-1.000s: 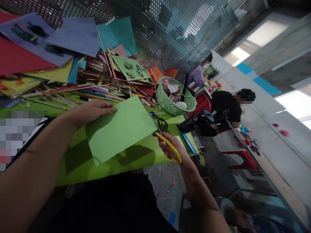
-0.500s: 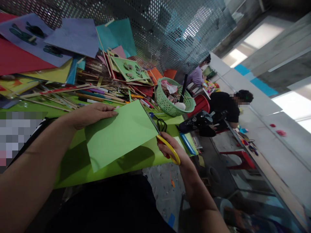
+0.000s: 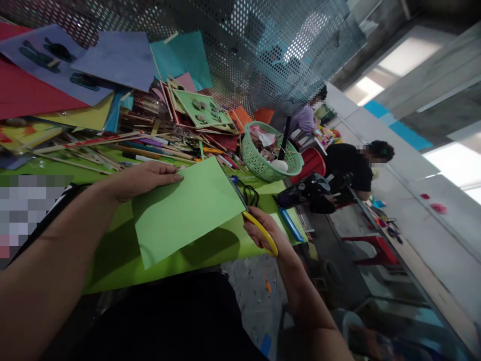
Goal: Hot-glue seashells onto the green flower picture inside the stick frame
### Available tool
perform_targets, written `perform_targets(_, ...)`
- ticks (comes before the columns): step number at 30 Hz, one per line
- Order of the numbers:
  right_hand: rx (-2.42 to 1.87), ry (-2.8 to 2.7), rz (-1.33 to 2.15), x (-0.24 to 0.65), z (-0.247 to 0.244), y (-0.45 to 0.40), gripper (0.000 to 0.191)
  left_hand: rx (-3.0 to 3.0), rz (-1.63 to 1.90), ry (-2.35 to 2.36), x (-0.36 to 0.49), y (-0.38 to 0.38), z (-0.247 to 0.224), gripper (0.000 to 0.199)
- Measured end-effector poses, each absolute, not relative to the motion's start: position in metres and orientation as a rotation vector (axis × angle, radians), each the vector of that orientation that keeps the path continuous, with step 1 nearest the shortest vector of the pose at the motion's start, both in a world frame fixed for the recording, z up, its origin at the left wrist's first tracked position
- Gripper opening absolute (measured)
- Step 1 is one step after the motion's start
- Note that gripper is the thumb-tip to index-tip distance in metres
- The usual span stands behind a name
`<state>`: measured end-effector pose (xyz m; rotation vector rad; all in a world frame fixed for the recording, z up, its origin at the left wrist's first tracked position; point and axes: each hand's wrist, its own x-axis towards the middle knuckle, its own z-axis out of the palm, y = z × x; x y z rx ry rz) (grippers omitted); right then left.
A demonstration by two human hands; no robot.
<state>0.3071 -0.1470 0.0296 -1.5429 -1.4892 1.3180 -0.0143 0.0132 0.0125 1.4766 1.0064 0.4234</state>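
A light green sheet of paper [image 3: 188,210] is held up above the green-covered table [image 3: 210,255]. My left hand [image 3: 150,178] pinches its upper left edge between thumb and fingers. Around the yellow handles of a pair of scissors [image 3: 265,231] my right hand [image 3: 263,228] is closed. The scissor blades lie along the paper's right edge, mostly hidden behind it, and I cannot tell how far apart they are. The paper's lower left corner hangs free and casts a shadow on the table.
Behind the paper lie pens and sticks [image 3: 165,148], a framed green stone picture [image 3: 203,110] and coloured sheets [image 3: 112,57]. A green basket [image 3: 259,160] holds scraps. Right of it are a dark pouch [image 3: 300,190] and a blue ruler-like strip [image 3: 291,225]. Two people sit farther right.
Almost nothing differs. The whole view has shifted very slightly downward, and both hands keep their hold on the paper and the scissors.
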Motion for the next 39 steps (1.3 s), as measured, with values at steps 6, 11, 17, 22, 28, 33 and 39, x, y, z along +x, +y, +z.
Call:
perform_targets(6,-1.537,-1.499,1.286,0.307,0.026,-0.147,0.041,1.494,0.429,1.017,-0.014,0.013,0.013,0.043)
perform_targets(11,-1.57,-1.461,1.3,0.306,0.026,-0.145,0.048,1.477,0.429,1.002,-0.016,0.012,0.014,0.042)
perform_targets(17,-1.603,-1.4,1.342,0.307,0.026,-0.145,0.06,1.418,0.417,1.021,-0.015,0.012,0.015,0.042)
perform_targets(22,-1.567,-1.447,1.349,0.311,0.024,-0.147,0.059,1.393,0.407,0.991,-0.015,0.01,0.017,0.045)
perform_targets(28,-1.556,-1.465,1.395,0.312,0.029,-0.146,0.065,1.36,0.387,0.98,-0.013,0.008,0.019,0.049)
perform_targets(33,-1.564,-1.424,1.381,0.304,0.032,-0.145,0.063,1.365,0.376,1.023,-0.01,0.007,0.02,0.054)
perform_targets(39,-1.586,-1.46,1.336,0.299,0.036,-0.145,0.051,1.371,0.398,1.02,-0.009,0.007,0.02,0.05)
